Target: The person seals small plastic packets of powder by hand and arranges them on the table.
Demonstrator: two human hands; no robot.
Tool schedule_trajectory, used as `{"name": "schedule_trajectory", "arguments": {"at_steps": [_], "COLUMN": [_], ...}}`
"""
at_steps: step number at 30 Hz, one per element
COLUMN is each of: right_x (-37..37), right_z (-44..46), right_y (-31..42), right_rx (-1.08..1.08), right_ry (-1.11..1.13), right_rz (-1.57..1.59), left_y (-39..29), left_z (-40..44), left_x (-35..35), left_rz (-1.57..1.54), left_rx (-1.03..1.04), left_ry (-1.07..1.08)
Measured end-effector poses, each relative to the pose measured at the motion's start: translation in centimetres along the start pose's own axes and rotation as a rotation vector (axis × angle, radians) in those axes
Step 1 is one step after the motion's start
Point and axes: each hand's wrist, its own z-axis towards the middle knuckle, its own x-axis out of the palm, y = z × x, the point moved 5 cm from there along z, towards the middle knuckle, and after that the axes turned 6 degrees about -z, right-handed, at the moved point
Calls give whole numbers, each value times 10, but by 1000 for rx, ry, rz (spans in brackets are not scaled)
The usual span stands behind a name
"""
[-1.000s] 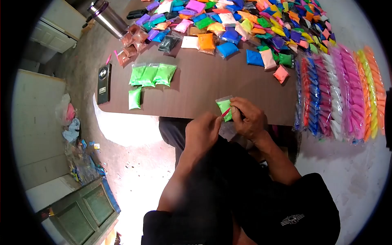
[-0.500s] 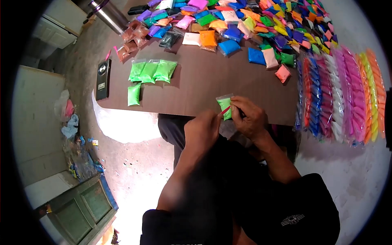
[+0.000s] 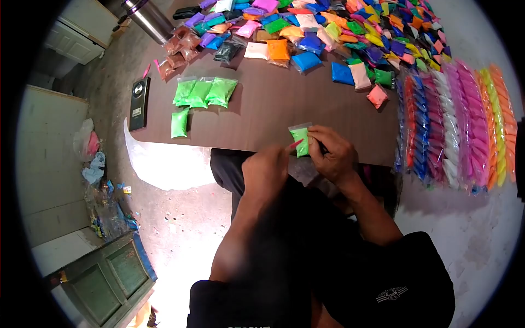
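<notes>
At the table's front edge my right hand point(image 3: 334, 154) pinches the right side of a small clear packet of bright green filling point(image 3: 300, 141). My left hand point(image 3: 266, 168) is closed just left of the packet, its fingers partly blurred. A thin pinkish-red stick-like piece point(image 3: 296, 145) runs from the left fingertips across the packet's front; its exact kind is too small to make out. Farther left lie a row of three joined green packets point(image 3: 204, 92) and a single green packet point(image 3: 179, 124) below them.
Many coloured packets point(image 3: 311, 41) are heaped along the back. Long sleeves of coloured packets point(image 3: 437, 126) lie at the right. A dark phone-like device point(image 3: 139, 103), brown packets point(image 3: 180, 48) and a steel tumbler point(image 3: 149, 21) stand or lie at the left.
My left hand has moved slightly left, away from the packet. The red piece now lies across the packet's left part rather than near my right fingertips. My right hand still grips the packet.
</notes>
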Motion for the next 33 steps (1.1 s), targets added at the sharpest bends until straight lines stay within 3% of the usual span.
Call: {"name": "schedule_trajectory", "arguments": {"at_steps": [5,11,14,16,21,23,26,33], "right_x": [-1,1,2,2,4,5,5,4], "right_z": [-1,-3,-2,-2,-1,-1,0,-1], "right_y": [3,3,4,4,5,5,5,6], "right_rx": [-22,4,-11,-33,-47,-41,-50,-46], "right_ry": [34,72,93,93,85,91,75,54], "right_rz": [0,-87,-114,-120,-139,-146,-136,-122], "left_y": [5,-10,-9,-4,4,-15,-20,10], "left_z": [6,-9,-10,-5,-2,-5,-13,-6], "left_x": [-13,-11,-6,-12,-22,-19,-1,-17], "left_rz": [43,-148,-122,61,-23,-100,-96,60], "left_rx": [5,-32,9,31,-45,93,67,5], "left_ry": [-99,-98,-80,-142,-172,-229,-114,-198]}}
